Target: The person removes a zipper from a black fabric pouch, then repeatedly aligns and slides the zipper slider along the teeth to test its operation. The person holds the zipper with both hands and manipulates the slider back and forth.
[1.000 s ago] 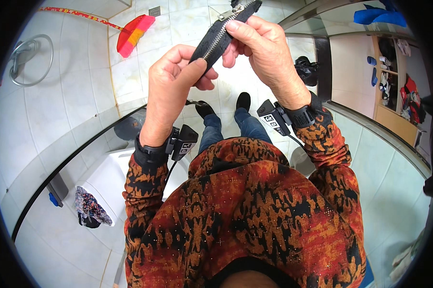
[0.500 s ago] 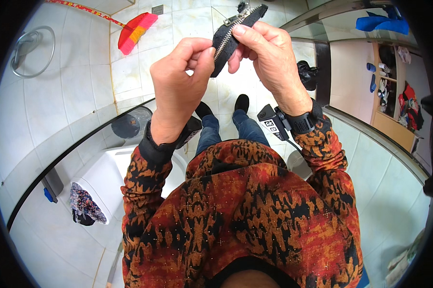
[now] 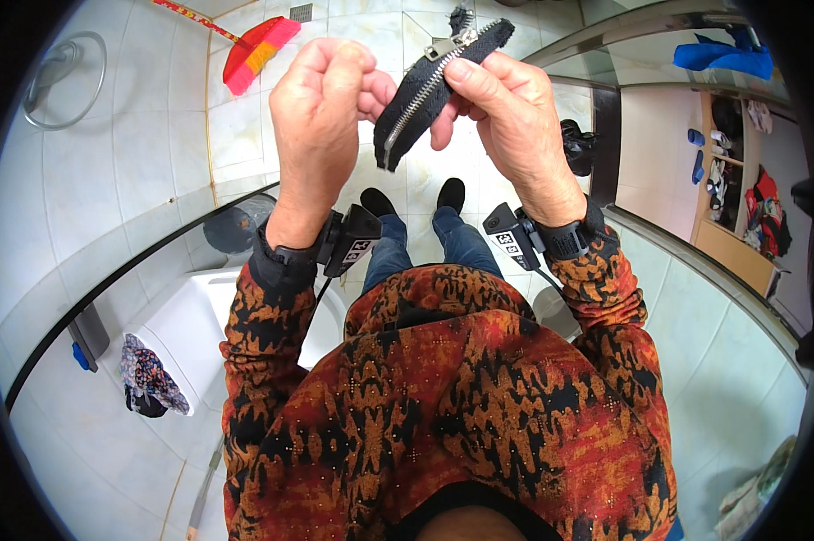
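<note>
A short black zipper piece [image 3: 413, 114] with silver metal teeth slants across the space between my hands. My right hand [image 3: 526, 126] is closed on its upper part, the thumb pressed on top near the teeth and fingers beneath. The silver slider [image 3: 443, 47] sits by the upper edge, next to that thumb. The lower end of the zipper hangs free. Just left of it is my left hand [image 3: 319, 122], its fingers curled in, apart from the zipper and with nothing visible in them. Each wrist wears a black strap with a small camera box [image 3: 351, 242].
A red, pink and yellow broom [image 3: 258, 56] leans at the upper left on the tiled floor. A white basin [image 3: 177, 311] stands at my left with a patterned cloth [image 3: 152, 371]. At the right are a glass panel edge and a shelf [image 3: 733, 162] with clothes.
My left hand has let go of the zipper's lower end and moved slightly up and left. My right hand keeps its hold, and the lower end has swung toward lower left.
</note>
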`<move>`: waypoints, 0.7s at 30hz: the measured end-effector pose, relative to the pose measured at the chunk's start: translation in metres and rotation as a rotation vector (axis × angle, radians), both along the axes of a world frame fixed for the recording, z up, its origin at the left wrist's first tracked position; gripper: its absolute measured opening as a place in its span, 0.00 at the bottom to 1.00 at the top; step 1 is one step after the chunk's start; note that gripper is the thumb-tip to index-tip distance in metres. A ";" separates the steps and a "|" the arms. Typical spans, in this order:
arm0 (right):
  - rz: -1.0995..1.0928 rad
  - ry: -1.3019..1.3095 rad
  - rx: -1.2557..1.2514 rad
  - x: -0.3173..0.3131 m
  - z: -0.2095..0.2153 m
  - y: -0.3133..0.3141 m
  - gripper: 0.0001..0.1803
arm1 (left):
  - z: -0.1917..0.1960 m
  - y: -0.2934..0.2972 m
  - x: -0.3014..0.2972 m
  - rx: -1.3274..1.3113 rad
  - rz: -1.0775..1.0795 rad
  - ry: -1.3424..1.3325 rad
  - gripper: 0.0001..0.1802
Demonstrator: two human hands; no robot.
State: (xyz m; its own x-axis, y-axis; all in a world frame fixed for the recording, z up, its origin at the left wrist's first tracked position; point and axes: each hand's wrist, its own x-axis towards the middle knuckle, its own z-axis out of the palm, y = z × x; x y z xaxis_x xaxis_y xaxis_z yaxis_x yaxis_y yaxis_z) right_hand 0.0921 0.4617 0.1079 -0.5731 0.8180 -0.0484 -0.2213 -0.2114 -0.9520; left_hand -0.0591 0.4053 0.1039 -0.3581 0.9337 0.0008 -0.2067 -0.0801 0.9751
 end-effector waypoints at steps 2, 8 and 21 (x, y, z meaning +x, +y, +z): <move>0.000 -0.005 -0.003 0.000 0.000 0.000 0.15 | 0.001 0.002 0.003 0.041 -0.024 0.121 0.11; 0.011 -0.064 0.054 -0.002 -0.002 -0.001 0.14 | -0.002 -0.001 0.008 0.094 -0.080 0.185 0.06; -0.047 -0.028 0.000 0.000 0.002 0.004 0.14 | 0.002 -0.005 -0.007 0.079 -0.055 0.131 0.04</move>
State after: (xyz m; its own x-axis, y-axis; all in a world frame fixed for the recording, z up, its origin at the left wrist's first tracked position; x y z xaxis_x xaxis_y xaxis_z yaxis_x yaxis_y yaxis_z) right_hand 0.0919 0.4659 0.1101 -0.5326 0.8439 -0.0636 -0.2042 -0.2011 -0.9581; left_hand -0.0663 0.4002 0.1054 -0.2981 0.9472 0.1183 -0.0847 -0.1497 0.9851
